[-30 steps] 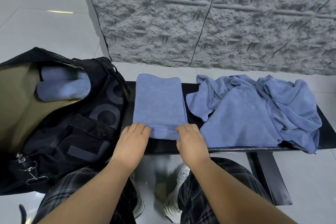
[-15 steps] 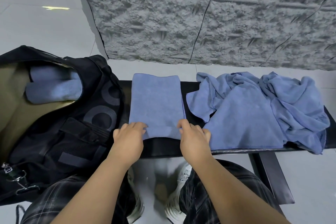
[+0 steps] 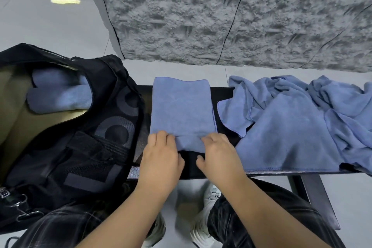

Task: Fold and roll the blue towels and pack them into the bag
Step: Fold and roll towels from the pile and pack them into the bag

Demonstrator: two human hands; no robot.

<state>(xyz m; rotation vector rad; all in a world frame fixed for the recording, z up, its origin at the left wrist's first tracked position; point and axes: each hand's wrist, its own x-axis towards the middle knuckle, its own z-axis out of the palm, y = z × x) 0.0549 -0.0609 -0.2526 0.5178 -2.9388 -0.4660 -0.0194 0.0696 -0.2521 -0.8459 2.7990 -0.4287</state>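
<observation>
Both hands, left hand (image 3: 161, 155) and right hand (image 3: 218, 152), pinch the folded blue microfibre towel's (image 3: 182, 110) near edge in a curled grip on the black bench (image 3: 221, 94); uneven rolling could skew the roll loose.

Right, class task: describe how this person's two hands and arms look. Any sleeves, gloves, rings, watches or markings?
Both forearms are bare as far up as the head view shows; no sleeve comes into view. The left hand and the right hand wear no gloves. No ring, watch, bracelet or marking shows on either hand or wrist. The fingernails cannot be made out.
</observation>
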